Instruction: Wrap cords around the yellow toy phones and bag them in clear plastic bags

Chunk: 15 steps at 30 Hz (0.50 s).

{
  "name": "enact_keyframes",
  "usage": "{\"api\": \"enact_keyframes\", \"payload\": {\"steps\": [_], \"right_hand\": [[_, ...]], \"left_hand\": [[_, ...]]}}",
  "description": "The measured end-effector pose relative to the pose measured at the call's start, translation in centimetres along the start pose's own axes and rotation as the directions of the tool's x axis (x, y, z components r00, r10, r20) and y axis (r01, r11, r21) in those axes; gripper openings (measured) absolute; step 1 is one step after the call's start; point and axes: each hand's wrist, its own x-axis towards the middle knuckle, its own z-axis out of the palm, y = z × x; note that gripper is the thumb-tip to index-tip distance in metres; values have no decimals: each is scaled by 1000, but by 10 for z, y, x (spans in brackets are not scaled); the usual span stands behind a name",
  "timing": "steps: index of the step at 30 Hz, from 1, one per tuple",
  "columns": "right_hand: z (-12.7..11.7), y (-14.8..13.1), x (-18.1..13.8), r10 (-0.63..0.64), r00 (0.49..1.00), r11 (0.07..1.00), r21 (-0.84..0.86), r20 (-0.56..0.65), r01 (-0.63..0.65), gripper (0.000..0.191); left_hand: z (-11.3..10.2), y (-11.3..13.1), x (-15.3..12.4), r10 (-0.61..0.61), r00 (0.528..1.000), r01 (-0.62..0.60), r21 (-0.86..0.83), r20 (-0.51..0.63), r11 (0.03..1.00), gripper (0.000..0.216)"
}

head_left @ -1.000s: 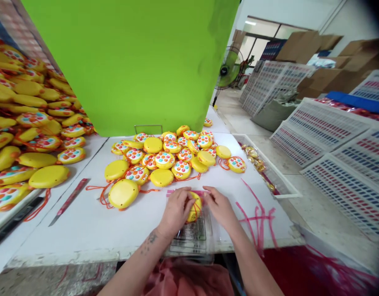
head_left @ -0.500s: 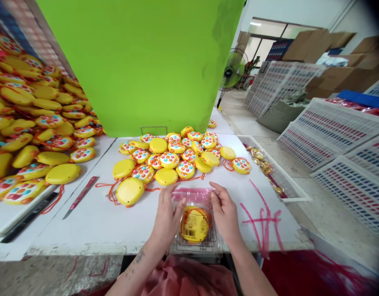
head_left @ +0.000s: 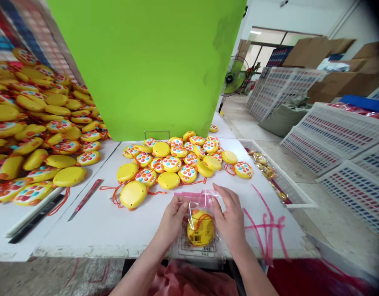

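Observation:
A clear plastic zip bag [head_left: 194, 253] with a pink top strip lies at the table's near edge. Inside it sits a yellow toy [head_left: 204, 234] with an orange cord and a barcode label. My left hand [head_left: 173, 216] pinches the bag's upper left side between thumb and fingers. At the upper right corner, my right hand [head_left: 231, 216] has its thumb on the film, with the fingers curved around the edge. Beyond the bag lies a group of yellow toys [head_left: 169, 180], several showing white faces with coloured dots.
A larger heap of the same toys [head_left: 62, 160] is on the left. Nearer lie a red utility knife [head_left: 86, 198] and a black bar [head_left: 36, 219]. A green panel [head_left: 146, 70] stands behind. A white tray [head_left: 300, 205] is at the right, beside pink strips [head_left: 269, 230].
The toy sits slightly tilted in the bag, its cord shifted. My left fingers have closed together on the bag's edge. The whole view has moved slightly.

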Motion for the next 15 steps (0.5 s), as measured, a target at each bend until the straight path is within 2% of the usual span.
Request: {"api": "enact_keyframes", "payload": {"steps": [3, 5, 7, 9, 11, 12, 14, 15], "right_hand": [[2, -15, 8, -197, 974, 979, -32, 111, 202, 37], [6, -25, 12, -286, 938, 953, -47, 198, 300, 43], [11, -33, 15, -335, 905, 928, -76, 262, 365, 45], [15, -37, 16, -334, 900, 925, -83, 282, 370, 44], [18, -35, 18, -257, 936, 962, -23, 241, 271, 40], [18, -31, 19, -174, 963, 985, 38, 205, 170, 37], [15, -15, 22, 53, 991, 981, 177, 125, -74, 31], [11, -3, 24, 188, 978, 947, 248, 90, -205, 29]], "left_hand": [[4, 6, -1, 77, 995, -82, 82, 63, 993, 24], [6, 11, -3, 160, 983, -176, 223, 89, 959, 23], [7, 18, -5, 216, 971, -240, 395, 104, 887, 23], [7, 23, -7, 231, 963, -269, 524, 139, 808, 25], [6, 26, -8, 234, 954, -300, 571, 187, 764, 29], [5, 27, -8, 230, 950, -310, 566, 209, 764, 31], [4, 25, -6, 211, 952, -299, 535, 220, 790, 33], [4, 23, -4, 194, 959, -276, 516, 207, 811, 33]]}}
